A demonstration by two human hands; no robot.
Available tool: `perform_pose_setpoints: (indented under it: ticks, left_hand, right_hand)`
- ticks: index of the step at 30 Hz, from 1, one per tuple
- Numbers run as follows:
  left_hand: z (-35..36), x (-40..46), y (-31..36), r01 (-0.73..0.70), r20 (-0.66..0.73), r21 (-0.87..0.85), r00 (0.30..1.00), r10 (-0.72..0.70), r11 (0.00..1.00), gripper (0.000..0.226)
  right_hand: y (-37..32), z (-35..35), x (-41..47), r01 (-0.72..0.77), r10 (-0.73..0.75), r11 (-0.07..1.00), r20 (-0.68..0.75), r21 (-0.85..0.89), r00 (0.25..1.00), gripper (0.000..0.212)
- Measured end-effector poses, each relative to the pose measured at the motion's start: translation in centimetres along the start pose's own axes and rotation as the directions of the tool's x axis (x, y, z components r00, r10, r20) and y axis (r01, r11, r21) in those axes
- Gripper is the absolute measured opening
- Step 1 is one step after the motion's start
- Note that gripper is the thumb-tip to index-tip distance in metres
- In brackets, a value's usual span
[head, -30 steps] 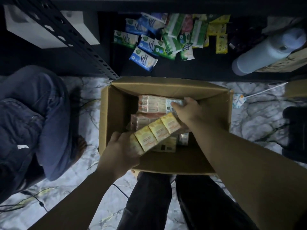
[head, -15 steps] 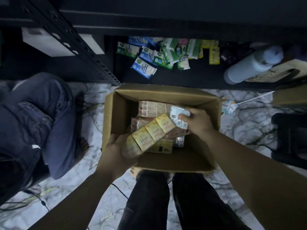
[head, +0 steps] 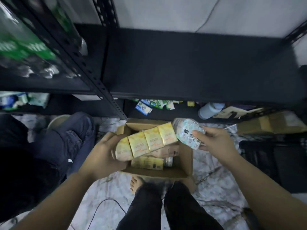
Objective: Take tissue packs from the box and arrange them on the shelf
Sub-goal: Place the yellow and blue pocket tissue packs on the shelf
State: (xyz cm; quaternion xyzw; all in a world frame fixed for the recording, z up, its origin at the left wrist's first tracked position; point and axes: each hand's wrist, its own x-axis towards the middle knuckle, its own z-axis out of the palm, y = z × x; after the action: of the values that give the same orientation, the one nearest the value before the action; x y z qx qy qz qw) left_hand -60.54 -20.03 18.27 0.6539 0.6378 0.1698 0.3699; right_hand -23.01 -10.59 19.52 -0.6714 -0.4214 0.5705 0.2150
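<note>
left hand [head: 101, 156] clamps a yellow tissue strip [head: 146, 142] above the box [head: 186, 163]; right hand [head: 214, 141] grips a pale pack [head: 187, 131]; dark shelf [head: 191, 63] ahead bare, loose packs [head: 149, 105] below, marble floor [head: 216, 188]

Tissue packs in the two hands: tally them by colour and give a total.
Yellow multi-pack, in the left hand: 1
Pale blue-white pack, in the right hand: 1
Total: 2
</note>
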Motion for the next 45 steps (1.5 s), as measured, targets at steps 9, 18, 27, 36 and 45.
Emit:
perform_pose_setpoints:
  ticks: [9,18,27,36,45]
  left_hand:
    - [-14.1,-1.6,14.6,-0.294,-0.195,0.052,0.934,0.298,0.955,0.076]
    - [-24.7,-3.2,26.5,-0.462,-0.331,0.184,0.802,0.497,0.868,0.082]
    - [-34.4,-5.0,37.1,-0.576,-0.403,0.323,0.635,0.660,0.751,0.078]
    - [-42.1,-6.4,46.2,-0.612,-0.451,0.480,0.443,0.775,0.629,0.074]
    - [-43.4,0.6,47.6,-0.503,-0.506,0.539,0.447,0.738,0.675,0.076]
  right_hand:
    - [-18.2,-8.2,-12.4,0.322,-0.324,0.945,-0.045,-0.053,0.945,0.035]
    - [-30.5,-13.8,-22.6,0.627,-0.657,0.741,-0.070,-0.240,0.750,0.021]
    - [-41.5,-19.9,-31.2,0.751,-0.787,0.607,-0.065,-0.259,0.614,0.015]
    - [-49.7,-26.2,-39.2,0.849,-0.875,0.462,0.026,-0.256,0.484,0.061]
    - [-51.5,-27.2,-37.2,0.851,-0.944,0.327,-0.174,-0.412,0.278,0.029]
